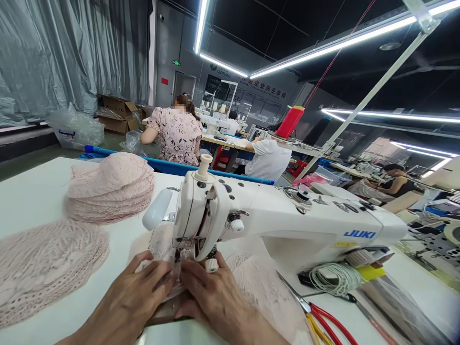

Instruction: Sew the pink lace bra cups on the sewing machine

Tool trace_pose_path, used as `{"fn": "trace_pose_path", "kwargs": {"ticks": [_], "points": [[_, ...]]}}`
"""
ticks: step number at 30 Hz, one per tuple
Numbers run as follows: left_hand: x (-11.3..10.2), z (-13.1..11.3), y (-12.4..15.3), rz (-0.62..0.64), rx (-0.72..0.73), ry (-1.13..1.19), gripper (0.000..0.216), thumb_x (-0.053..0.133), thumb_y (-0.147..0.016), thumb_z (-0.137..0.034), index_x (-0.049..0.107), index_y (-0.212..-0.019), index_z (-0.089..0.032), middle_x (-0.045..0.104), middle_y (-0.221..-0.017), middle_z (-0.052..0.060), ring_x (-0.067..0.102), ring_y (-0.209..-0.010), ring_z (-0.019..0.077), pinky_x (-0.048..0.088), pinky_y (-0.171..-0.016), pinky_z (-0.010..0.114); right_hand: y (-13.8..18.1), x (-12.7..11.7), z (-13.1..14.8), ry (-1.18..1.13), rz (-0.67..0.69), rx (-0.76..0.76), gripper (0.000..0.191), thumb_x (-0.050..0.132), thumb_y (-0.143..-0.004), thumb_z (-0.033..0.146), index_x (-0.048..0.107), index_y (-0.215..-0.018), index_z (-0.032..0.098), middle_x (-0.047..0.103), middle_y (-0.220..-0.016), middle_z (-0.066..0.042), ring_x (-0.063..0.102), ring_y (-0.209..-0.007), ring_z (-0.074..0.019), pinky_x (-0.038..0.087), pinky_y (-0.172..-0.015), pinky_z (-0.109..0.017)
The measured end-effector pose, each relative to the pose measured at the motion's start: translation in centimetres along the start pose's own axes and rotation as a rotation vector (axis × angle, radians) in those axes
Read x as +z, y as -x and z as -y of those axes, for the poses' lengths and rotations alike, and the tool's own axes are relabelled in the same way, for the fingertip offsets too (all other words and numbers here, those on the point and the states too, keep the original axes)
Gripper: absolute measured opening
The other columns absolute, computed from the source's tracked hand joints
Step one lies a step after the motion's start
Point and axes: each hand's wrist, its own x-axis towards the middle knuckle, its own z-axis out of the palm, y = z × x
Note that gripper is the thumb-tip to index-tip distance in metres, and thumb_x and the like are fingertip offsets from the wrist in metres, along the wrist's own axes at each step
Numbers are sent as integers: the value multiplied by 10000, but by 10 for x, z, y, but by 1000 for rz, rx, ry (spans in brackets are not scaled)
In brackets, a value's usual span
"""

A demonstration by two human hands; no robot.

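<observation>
A white JUKI sewing machine stands in front of me. Under its needle area lies a pale pink lace piece. My left hand is on the left of the needle, its bent fingers closed on the lace. From the right, my right hand reaches close beside the needle, fingers pressed together on the same fabric and partly hidden below the machine head. More pale pink lace lies to the right of that hand. Scissors with red and yellow handles rest farther right, blades partly over that lace.
A stack of pink lace cups and a flatter lace pile lie on the white table at left. A coiled cable sits under the machine arm. Several people work at tables beyond a blue cloth edge.
</observation>
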Motion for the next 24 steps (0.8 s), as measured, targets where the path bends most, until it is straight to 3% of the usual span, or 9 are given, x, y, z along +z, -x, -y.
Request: {"fn": "trace_pose_path", "kwargs": {"ticks": [6,13,17,19,24], "points": [[16,11,-2,-19,-2,2,156,520,-916,-237,623,-1027,-270,648,-915,-36,596,-874,147,221,-1046,386,0,4,-7,50,48,31,413,495,-962,531,599,-1131,169,733,-921,-89,652,-933,-245,421,-933,-435],[7,7,-8,-47,39,-62,224,432,-996,-282,649,-983,-229,639,-887,-19,583,-868,131,234,-1054,345,0,4,-9,45,-7,27,339,519,-974,457,579,-1172,189,717,-1085,-85,612,-1071,-237,395,-948,-425],[5,2,-2,-84,108,-143,306,366,-999,-165,667,-1049,-192,679,-1031,44,566,-1021,160,216,-1111,370,4,-3,-10,62,34,17,214,556,-971,395,609,-949,189,720,-879,-32,641,-879,-193,350,-969,-433],[5,-1,4,-61,112,-143,350,356,-978,-105,683,-1044,-210,688,-1057,41,558,-1066,169,218,-1128,374,8,-9,-11,55,47,34,239,572,-969,379,588,-822,190,693,-799,-3,627,-796,-163,339,-974,-424],[6,-4,14,-90,160,-190,390,357,-965,-90,725,-988,-218,713,-991,40,569,-1006,179,231,-1128,353,10,-16,-11,96,-9,33,296,590,-951,411,589,-792,162,690,-878,-47,614,-786,-161,338,-942,-427]]}}
